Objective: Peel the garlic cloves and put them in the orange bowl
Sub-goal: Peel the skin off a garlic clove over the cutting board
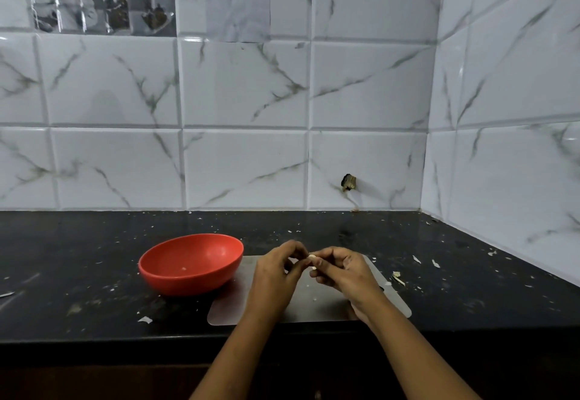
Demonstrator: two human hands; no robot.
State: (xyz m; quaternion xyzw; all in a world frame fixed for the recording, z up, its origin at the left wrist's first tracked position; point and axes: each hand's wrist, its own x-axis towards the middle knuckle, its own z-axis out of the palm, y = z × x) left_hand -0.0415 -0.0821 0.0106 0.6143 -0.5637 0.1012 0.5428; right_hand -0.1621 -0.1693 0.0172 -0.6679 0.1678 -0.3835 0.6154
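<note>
Lower centre: left hand [276, 271] and right hand [343, 269] meet over grey mat [232, 308], fingers of both curled, pinching 1 garlic clove [312, 257] between them. Peeling looks under way; clove not yet in bowl. Left of hands: orange bowl [188, 285], only 1 small pale speck inside, identity unclear. Right of mat: peel scraps [397, 276] on black counter [94, 274]. No other cloves visible; remaining count can't be judged.
</note>
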